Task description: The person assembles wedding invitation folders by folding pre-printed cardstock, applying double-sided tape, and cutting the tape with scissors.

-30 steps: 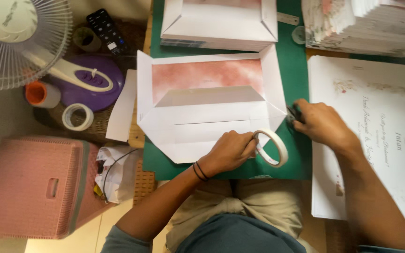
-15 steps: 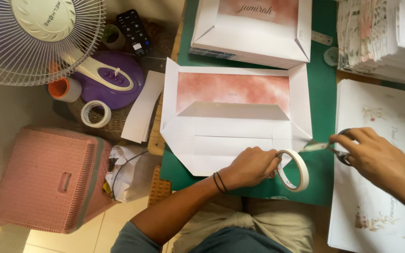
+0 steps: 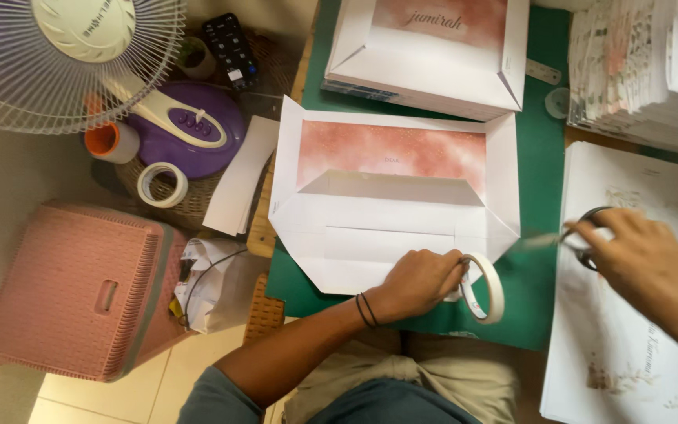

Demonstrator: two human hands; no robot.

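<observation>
The left hand is closed on the white roll of adhesive tape, fingers hooked through its core, the roll standing on edge at the lower right corner of the unfolded white paper envelope with a pink printed panel. The right hand is closed around the dark-handled scissors, blades blurred and pointing to 9 o'clock toward the envelope's right flap. Compared with half a second ago, the right hand has drawn away toward 3 o'clock and now lies over the white printed sheets, well apart from the roll; the left hand and roll have stayed in place. The envelope lies on the green cutting mat. At 12 o'clock from it sits a white folded box with a pink panel. At 9 o'clock lie a second white tape ring, a purple-based fan and a pink woven plastic basket.
</observation>
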